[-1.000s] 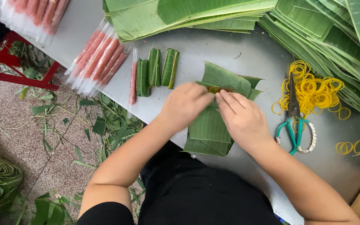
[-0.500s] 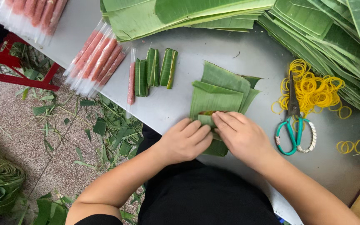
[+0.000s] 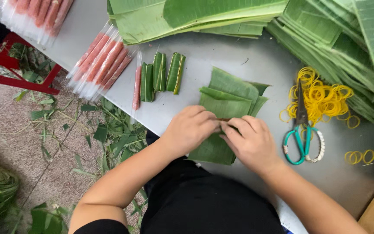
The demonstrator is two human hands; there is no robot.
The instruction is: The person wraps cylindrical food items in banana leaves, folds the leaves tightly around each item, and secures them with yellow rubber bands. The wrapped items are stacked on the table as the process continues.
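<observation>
Head view, left hand (image 3: 191,129) and right hand (image 3: 249,141) pinching leaf (image 3: 226,104) fold, now nearer table (image 3: 256,56) front edge than before

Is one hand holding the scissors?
No, the scissors lie on the table beside yellow rubber bands; both hands press the folded leaf.

a grey table (image 3: 247,56); left of it, speckled floor (image 3: 5,117) with leaf scraps (image 3: 113,134) and a red stool (image 3: 5,69).

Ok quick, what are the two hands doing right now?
Left hand: fingers curled shut on the folded banana leaf on the table.
Right hand: fingers curled shut on the same leaf, fingertips meeting the left's.
</observation>
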